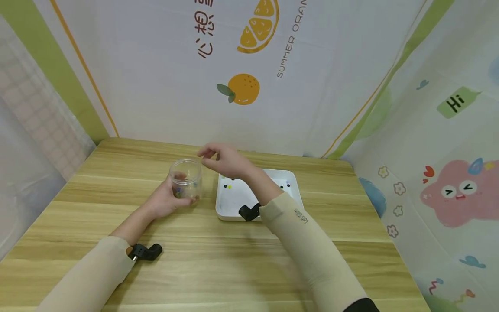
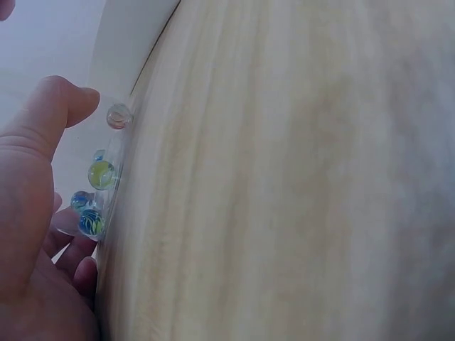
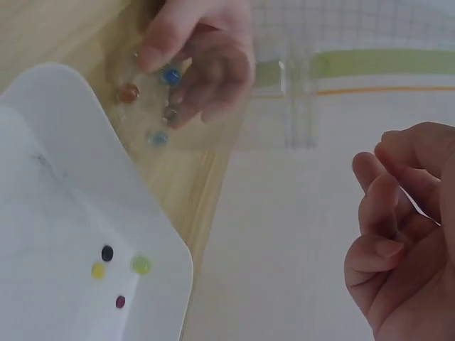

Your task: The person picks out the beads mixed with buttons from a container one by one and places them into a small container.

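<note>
My left hand (image 1: 167,200) grips a clear plastic jar (image 1: 186,172) round its side, thumb toward the front. Several glass marbles lie at the bottom of the jar, among them a yellow-green marble (image 2: 102,175), a blue marble (image 3: 171,76) and a reddish-brown marble (image 3: 129,93). Close beside and above the jar's open rim, my right hand (image 1: 228,160) hovers with its fingers bent. No object shows between its fingers (image 3: 377,202). Below my right forearm lies a white tray (image 1: 230,206), partly covered by that arm.
Small black, yellow and dark red pieces and a green marble (image 3: 141,265) lie in the tray. The wooden table (image 1: 187,268) stretches in front of the jar and tray. A printed white curtain (image 1: 163,86) hangs behind the table's far edge.
</note>
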